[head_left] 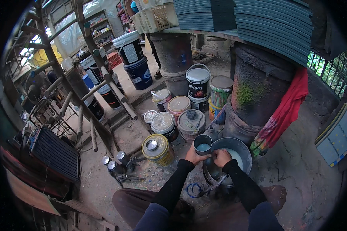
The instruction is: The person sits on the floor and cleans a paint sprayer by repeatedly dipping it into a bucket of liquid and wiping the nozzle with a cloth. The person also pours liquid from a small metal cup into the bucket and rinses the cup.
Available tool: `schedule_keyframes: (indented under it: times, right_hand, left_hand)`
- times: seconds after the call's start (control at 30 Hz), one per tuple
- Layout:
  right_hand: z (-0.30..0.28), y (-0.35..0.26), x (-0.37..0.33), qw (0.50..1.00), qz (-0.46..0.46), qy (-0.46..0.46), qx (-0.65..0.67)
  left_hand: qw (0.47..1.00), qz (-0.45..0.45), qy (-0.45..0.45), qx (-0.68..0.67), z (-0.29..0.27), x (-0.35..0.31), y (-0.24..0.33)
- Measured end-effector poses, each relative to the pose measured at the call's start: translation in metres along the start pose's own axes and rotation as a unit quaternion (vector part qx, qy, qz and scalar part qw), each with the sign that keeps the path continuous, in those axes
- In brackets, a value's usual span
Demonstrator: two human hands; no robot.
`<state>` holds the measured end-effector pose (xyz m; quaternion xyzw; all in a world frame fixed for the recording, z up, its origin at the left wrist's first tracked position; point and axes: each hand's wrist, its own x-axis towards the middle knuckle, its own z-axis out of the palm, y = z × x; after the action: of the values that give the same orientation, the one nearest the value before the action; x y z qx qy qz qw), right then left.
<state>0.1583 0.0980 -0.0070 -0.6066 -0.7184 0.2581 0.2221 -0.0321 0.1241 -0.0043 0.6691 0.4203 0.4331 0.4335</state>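
Observation:
My left hand [196,155] is wrapped round a dark cup [202,140] with pale blue liquid inside, held upright at the rim of a bucket. Close beside the cup, my right hand [222,158] is closed, its fingers curled in; whatever they hold, if anything, is hidden. Below both hands stands the dark metal bucket [250,161], with milky pale liquid [235,154] in it. At the bucket's near side, between my forearms, is a metal tool [218,182] beside a coiled blue hose [193,189].
Several paint cans, including a yellow one [158,154], stand ahead on the left. Small metal cups [122,156] sit farther left. A thick pillar [254,84] with a red cloth [285,111] rises beyond the bucket, beneath stacked blue-grey sheets [273,27]. A wooden rack [85,77] stands left.

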Motion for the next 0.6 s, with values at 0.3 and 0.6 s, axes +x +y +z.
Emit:
schedule_keyframes:
  times: [0.3,0.6]
  right_hand:
    - [-0.017,-0.001,-0.009,0.998,-0.005,0.026,-0.052]
    - [-0.043,0.008,-0.028,0.999,0.004,0.030,-0.038]
  left_hand:
    - [0.994,-0.001,-0.002,-0.105,0.015,0.003,0.002]
    - [0.999,0.017,-0.012,-0.043,0.033,0.006,0.034]
